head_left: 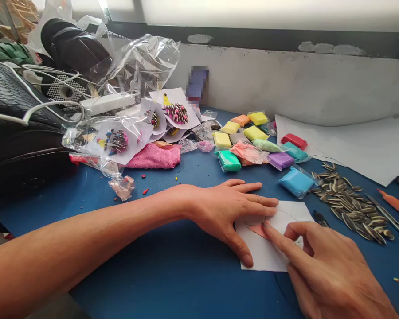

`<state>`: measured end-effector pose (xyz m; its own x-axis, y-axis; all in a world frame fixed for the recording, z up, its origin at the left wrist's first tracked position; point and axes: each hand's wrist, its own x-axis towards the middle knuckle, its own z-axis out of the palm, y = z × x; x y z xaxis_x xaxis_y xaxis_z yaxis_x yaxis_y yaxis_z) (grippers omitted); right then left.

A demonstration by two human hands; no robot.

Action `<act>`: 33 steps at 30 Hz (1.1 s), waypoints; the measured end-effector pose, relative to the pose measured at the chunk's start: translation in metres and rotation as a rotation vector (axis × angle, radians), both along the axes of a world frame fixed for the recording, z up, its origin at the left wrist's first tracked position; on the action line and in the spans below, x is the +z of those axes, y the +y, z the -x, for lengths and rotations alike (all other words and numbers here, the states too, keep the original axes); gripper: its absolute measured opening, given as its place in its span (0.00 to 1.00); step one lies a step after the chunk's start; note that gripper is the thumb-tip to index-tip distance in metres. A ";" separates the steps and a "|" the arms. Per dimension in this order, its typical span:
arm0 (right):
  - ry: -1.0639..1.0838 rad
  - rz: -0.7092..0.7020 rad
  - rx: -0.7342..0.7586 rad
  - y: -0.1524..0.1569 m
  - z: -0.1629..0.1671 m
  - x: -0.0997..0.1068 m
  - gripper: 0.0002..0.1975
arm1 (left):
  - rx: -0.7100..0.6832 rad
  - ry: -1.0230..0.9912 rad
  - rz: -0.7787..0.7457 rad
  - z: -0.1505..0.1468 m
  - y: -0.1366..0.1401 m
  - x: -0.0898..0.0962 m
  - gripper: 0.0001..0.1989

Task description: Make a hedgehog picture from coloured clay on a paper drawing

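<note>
Head view: one camera on the action, with the clock read from the small sheet as the dial's centre.
White sheet: here it is, a small piece of white paper (261, 259) flat on the blue surface (166, 274), thin drawn lines across it.
Coral patch: a flat, clay-like coral patch (257, 229) lies on those lines, towards the sheet's ten o'clock.
Left hand: in from nine comes the left hand (219, 208), fingers fanned; grip spread wide, holding nothing, thumb and fingers resting on the sheet.
Right hand: over at four, the right hand (335, 266), index fingertip right on the patch; grip half curled, and whether the palm hides anything, I cannot tell.
Step in hand: by the look of it, pressing the patch out along its outline.
Next move: calls, I'd judge, for light fingertip pressure inside the line, sheet pinned steady.
Packets: up at twelve, bright plastic-wrapped packets (255, 134) in a cluster.
Seeds: between two and three, a heap of striped seeds (355, 206), an orange pencil (397, 204) beyond.
Seeded picture: near eleven, white paper bearing a pink, seed-studded figure (177, 114).
Writing: no brand or label legible; possible print on the black, white-checked disc (55, 91) at ten is too small.
</note>
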<state>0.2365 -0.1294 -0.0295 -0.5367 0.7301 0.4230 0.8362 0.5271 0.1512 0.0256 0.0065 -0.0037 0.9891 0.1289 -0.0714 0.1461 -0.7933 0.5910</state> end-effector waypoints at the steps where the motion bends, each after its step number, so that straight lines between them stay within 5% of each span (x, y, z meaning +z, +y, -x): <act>1: 0.018 -0.001 -0.004 0.000 0.001 0.000 0.21 | -0.002 -0.003 0.000 0.000 0.000 0.000 0.38; 20: 0.121 0.199 -0.006 0.003 0.020 0.006 0.18 | -0.013 -0.030 0.009 0.001 0.001 -0.001 0.39; 33: 0.144 0.127 0.010 -0.003 0.019 0.004 0.23 | -0.018 -0.039 0.008 0.000 0.001 -0.001 0.40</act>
